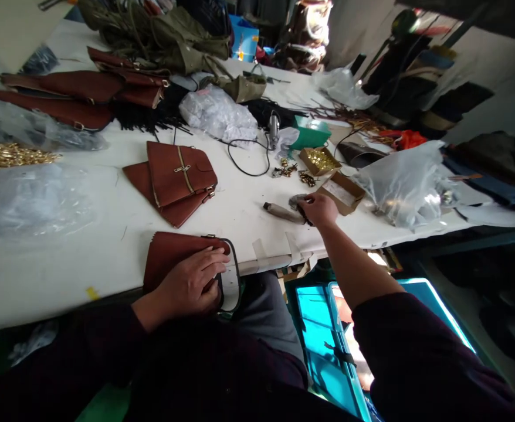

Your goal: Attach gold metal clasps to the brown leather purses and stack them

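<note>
My left hand (pixel 191 281) lies over a brown leather bag piece (pixel 165 252) at the table's front edge, fingers on top and thumb curled at its side. The piece has a black-edged curved opening and a small metal fitting at its top. My right hand (pixel 319 209) reaches out to the right, fingers closed at a small grey object (pixel 298 201); what exactly they pinch is hidden. Beside it a worn, handle-like tool (pixel 284 213) lies on the table. Two more brown leather pieces, the upper one with a zip (pixel 182 170), are stacked beyond my left hand.
A small box of gold fittings (pixel 319 159), an open cardboard box (pixel 342 192) and loose metal parts (pixel 286 169) lie past my right hand. Plastic bags (pixel 407 181) flank the table (pixel 108 252). Brown bags (pixel 64 88) are heaped behind. A blue crate (pixel 323 334) stands below right.
</note>
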`<state>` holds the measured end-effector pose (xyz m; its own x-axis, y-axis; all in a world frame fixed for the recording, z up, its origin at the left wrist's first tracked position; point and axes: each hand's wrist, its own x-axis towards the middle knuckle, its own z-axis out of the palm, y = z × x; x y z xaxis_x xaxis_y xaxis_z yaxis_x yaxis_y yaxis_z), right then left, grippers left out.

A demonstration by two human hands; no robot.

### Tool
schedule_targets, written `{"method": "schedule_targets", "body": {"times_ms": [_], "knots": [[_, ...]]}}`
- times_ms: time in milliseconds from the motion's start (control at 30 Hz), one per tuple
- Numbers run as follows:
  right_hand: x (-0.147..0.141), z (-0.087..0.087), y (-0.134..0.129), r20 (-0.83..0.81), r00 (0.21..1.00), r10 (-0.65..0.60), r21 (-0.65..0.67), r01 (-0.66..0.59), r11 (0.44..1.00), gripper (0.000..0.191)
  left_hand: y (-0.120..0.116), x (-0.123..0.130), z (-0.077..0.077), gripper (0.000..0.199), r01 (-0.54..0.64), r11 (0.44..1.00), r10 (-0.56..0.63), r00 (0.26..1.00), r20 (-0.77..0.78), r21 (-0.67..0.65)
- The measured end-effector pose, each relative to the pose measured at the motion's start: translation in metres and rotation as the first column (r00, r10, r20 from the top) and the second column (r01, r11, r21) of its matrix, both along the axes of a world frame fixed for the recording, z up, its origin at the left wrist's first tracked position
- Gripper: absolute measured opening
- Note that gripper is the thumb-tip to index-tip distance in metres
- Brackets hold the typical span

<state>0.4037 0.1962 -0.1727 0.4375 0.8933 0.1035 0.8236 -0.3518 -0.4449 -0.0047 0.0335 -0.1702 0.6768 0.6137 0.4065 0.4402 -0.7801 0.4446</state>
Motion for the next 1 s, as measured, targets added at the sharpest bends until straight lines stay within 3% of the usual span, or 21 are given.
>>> {"method": "schedule_targets", "body": {"times_ms": [167,367,433,533,600,700,767,900,1000], "knots": [[0.005,0.000,0.000,-0.082,0.997,-0.006,0.060,0.011,0.998,0.017,0.001,-0.001,-0.002,0.034,-0.040,0.999,0.040,0.999,-0.037,-0.020],[-0.008,0.026,-0.015,-0.389,0.919,0.054,0.248,0.049,0.968,0.015,0.001,0.000,-0.004,0.032,-0.037,0.999,0.035,0.997,-0.063,-0.025],[-0.030,0.034,-0.039,-0.489,0.864,0.116,0.285,0.032,0.958,0.022,0.001,0.001,-0.004,0.032,-0.051,0.998,0.049,0.997,-0.053,-0.029],[-0.084,0.037,-0.100,-0.610,0.755,0.239,0.267,-0.088,0.960,0.039,0.000,0.001,-0.005,0.031,-0.057,0.998,0.056,0.998,-0.030,-0.034],[-0.127,0.031,-0.146,-0.790,0.557,0.256,0.165,-0.210,0.964,0.043,0.000,0.001,-0.007,0.032,-0.057,0.998,0.056,0.998,-0.014,-0.034],[-0.179,0.014,-0.194,-0.897,0.405,0.180,0.072,-0.268,0.961,0.035,-0.001,0.001,-0.011,0.033,-0.060,0.998,0.060,0.998,0.015,-0.011],[-0.197,0.004,-0.206,-0.891,0.412,0.193,0.085,-0.266,0.960,0.029,-0.001,0.000,-0.012,0.034,-0.069,0.998,0.069,0.997,0.031,0.009],[-0.202,-0.006,-0.202,-0.721,0.618,0.312,0.116,-0.337,0.934,0.016,-0.003,-0.001,-0.013,0.038,-0.086,0.996,0.085,0.996,0.038,0.029],[-0.199,-0.006,-0.196,-0.608,0.686,0.400,0.138,-0.404,0.904,0.013,-0.003,-0.002,-0.013,0.035,-0.078,0.996,0.075,0.996,0.047,0.045]]}}
